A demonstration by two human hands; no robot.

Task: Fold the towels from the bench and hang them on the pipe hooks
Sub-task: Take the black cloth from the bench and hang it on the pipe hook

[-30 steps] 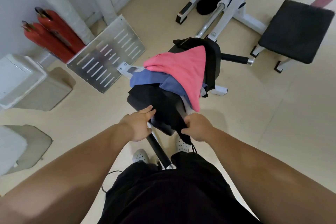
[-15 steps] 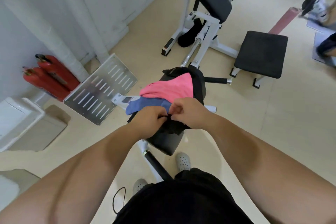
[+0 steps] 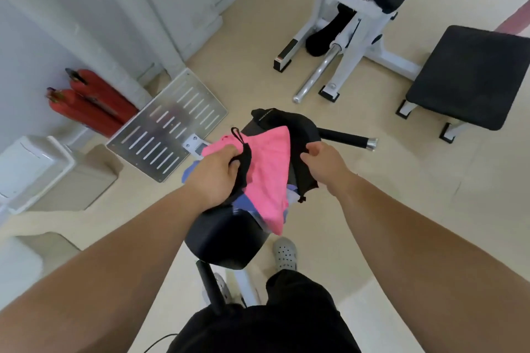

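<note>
My left hand [image 3: 218, 178] is shut on a bunched black towel [image 3: 243, 163] whose hanging loop sticks up above my fingers. It hovers over the pile on the black padded bench [image 3: 226, 241]. In the pile, a pink towel [image 3: 266, 178] lies on top of a blue towel [image 3: 243, 205]. A second black towel [image 3: 295, 126] drapes over the bench's far end and right side. My right hand [image 3: 321, 163] sits beside that towel with its fingers loosely apart and nothing visibly in it. No pipe hooks are in view.
Two red fire extinguishers [image 3: 89, 103] and a slotted metal plate [image 3: 169, 126] lie at the left by the wall, with a white box [image 3: 31, 163] nearer. A white gym machine [image 3: 352, 37] and a black padded stool [image 3: 470, 77] stand beyond. The bench's handle bar [image 3: 347, 139] juts right.
Both hands had come together on the black towel half a second ago. Now they are apart: the left keeps the bunched towel, and the right has moved off to the right.
</note>
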